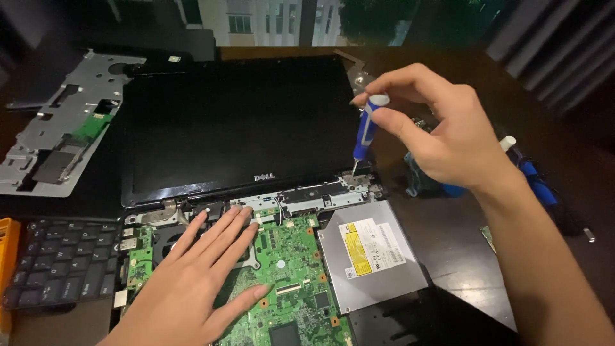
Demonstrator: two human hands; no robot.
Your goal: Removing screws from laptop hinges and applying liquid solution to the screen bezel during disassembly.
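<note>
On a dark desk, a right hand is pinching a blue screwdriver upright at the laptop's right hinge, while the left hand is lying spread, flat on the green motherboard. Alongside are sitting an optical drive, a loose keyboard, a metal frame and the black screen.

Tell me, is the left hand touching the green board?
Touching: the head view shows the left hand lying flat on the green board.
</note>
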